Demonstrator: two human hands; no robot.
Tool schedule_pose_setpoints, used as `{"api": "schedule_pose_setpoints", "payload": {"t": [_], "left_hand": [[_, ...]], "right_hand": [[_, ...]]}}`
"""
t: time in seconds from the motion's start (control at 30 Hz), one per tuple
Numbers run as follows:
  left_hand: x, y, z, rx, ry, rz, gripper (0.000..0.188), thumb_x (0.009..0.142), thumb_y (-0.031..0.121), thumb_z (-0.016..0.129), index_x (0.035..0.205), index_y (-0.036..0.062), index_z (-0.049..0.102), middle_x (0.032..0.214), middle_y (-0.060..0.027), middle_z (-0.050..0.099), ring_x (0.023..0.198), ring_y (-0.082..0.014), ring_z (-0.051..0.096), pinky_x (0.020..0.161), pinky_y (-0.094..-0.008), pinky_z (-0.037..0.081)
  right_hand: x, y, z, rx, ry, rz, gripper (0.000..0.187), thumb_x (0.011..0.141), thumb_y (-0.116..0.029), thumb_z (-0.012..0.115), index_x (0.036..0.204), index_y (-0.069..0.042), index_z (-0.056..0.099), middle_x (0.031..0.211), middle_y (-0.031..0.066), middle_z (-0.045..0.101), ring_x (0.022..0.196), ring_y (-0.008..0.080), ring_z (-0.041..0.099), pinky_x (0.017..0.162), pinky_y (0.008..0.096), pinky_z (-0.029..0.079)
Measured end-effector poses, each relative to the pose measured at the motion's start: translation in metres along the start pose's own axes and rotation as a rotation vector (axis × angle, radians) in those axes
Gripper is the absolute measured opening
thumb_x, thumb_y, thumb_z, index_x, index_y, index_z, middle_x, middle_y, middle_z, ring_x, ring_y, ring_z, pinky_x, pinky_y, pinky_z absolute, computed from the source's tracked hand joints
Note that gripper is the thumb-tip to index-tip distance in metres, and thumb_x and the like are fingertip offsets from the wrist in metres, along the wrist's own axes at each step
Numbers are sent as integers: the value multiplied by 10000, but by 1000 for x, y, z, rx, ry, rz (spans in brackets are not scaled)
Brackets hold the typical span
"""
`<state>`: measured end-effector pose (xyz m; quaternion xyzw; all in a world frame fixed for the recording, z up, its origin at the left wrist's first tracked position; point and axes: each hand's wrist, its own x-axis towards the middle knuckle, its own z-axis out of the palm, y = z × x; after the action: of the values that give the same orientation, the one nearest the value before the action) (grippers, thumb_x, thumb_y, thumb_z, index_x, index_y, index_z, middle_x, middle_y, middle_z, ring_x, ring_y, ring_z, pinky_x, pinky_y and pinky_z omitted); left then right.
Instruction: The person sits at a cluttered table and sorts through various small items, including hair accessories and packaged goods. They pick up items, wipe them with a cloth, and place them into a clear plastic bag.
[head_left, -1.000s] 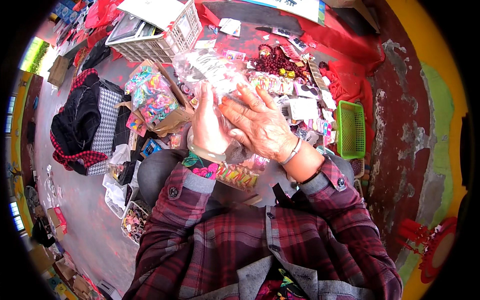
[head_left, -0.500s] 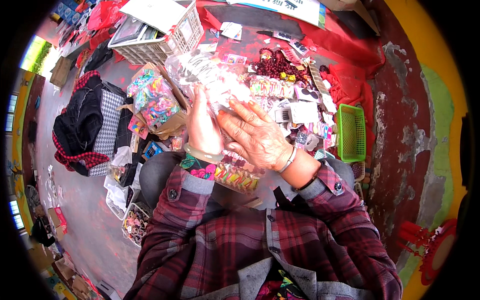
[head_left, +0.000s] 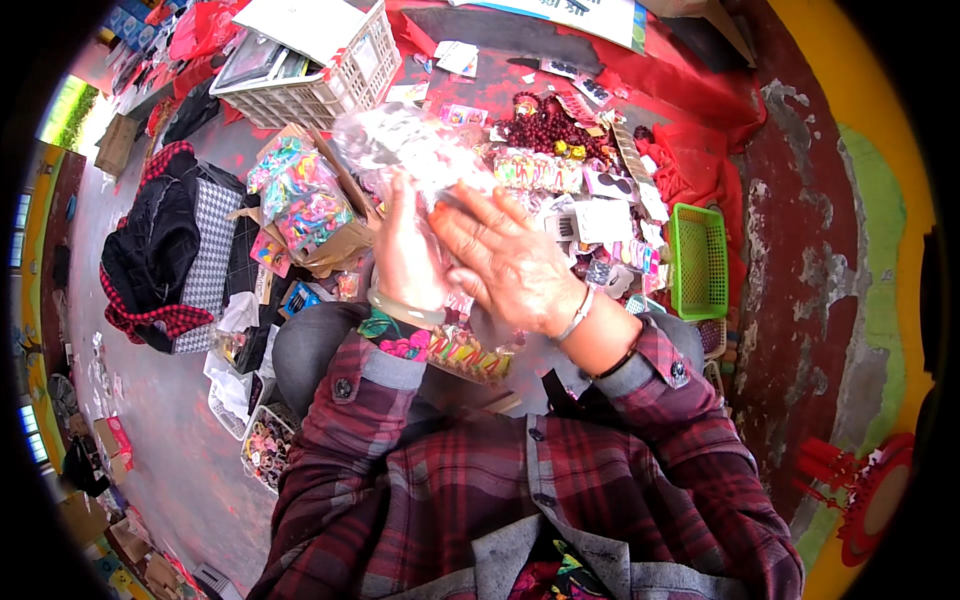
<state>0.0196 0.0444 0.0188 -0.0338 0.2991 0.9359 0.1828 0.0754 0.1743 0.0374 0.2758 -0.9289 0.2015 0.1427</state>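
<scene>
A crinkled clear plastic bag (head_left: pixel 405 145) with glare across it stretches forward from my hands. My left hand (head_left: pixel 410 255) is upright against the bag's near end, its thumb raised. The bag and the other hand hide most of its fingers, which appear closed on the plastic. Flat against the bag and beside the left palm lies my right hand (head_left: pixel 515 262), fingers stretched out and slightly blurred. Under the wrists, a clear pack of yellow, red and green pieces (head_left: pixel 470 357) rests near my lap. What the bag holds is lost in the glare.
A carton of colourful bagged trinkets (head_left: pixel 315 215) stands left of my hands. Dark red bead strings (head_left: pixel 545 128) and carded accessories lie ahead. A green basket (head_left: pixel 700 262) is at the right, a grey crate (head_left: pixel 335 85) at the far left, a black jacket (head_left: pixel 150 260) further left.
The bag's far end has bunched and shifted slightly. My right hand has moved a little along the left palm, staying flat. The whole view has shifted slightly.
</scene>
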Motion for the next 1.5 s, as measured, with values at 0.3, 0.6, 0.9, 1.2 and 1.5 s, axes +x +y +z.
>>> {"api": "schedule_pose_setpoints", "payload": {"t": [0.3,0.6,0.9,1.2,1.5], "left_hand": [[3,20,2,-8,124,86,406,978,327,346,1237,34,454,1213,-105,531,1090,-232,526,952,-386,407],[0,27,-2,-68,-9,-56,462,977,362,322,1244,5,444,1195,-148,546,1072,-275,548,939,-404,425],[-1,48,5,-15,15,157,466,952,384,398,1273,47,421,1230,-96,519,1110,-252,519,954,-412,411],[-3,24,15,76,-60,219,553,914,434,448,1277,18,419,1204,-109,536,1081,-226,537,944,-378,423],[-5,13,11,-106,-97,-186,525,932,462,380,1226,38,473,1152,-132,565,1026,-259,569,881,-415,469]], "right_hand": [[-6,0,-1,42,74,-137,532,751,-172,585,1256,-49,473,1287,118,487,1250,276,409,1038,443,305],[-7,-5,-6,-62,342,-253,348,714,-100,569,1046,-4,611,1088,120,609,1077,251,561,951,386,421],[-13,8,-45,909,549,515,247,887,-133,538,1092,-9,594,1005,79,628,923,198,601,839,310,461],[1,28,-96,1683,874,346,488,954,-351,391,1339,-52,371,1205,136,536,1075,290,544,941,430,427],[14,14,-97,1157,219,-140,284,773,-187,622,1010,-41,566,1087,139,575,1040,287,541,934,425,392]]}}
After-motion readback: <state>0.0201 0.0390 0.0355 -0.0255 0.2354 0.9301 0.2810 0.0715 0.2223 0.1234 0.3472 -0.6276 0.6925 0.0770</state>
